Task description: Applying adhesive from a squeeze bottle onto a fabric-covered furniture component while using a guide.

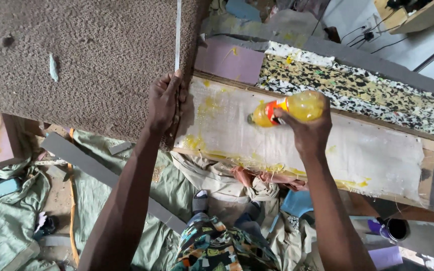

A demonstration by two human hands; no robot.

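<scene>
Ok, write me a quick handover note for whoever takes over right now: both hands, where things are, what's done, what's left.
Left hand: pressing the edge of the brown textured fabric against the board's end.
Right hand: grip closed on the yellow plastic bottle, tipped sideways, nozzle toward the left, over the white-covered board.
Done: yellow adhesive smears show on the board's left part and along its near edge.
Left: the board's right part looks mostly bare; the fabric is not yet laid over it.

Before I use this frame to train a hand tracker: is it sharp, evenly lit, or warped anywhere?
Head view: the left hand and the right hand holding the yellow bottle are sharp; soft daylight, faint shadow beside the left hand on the white board; bright window patch top right; straight edges bow slightly, wide-angle.
</scene>
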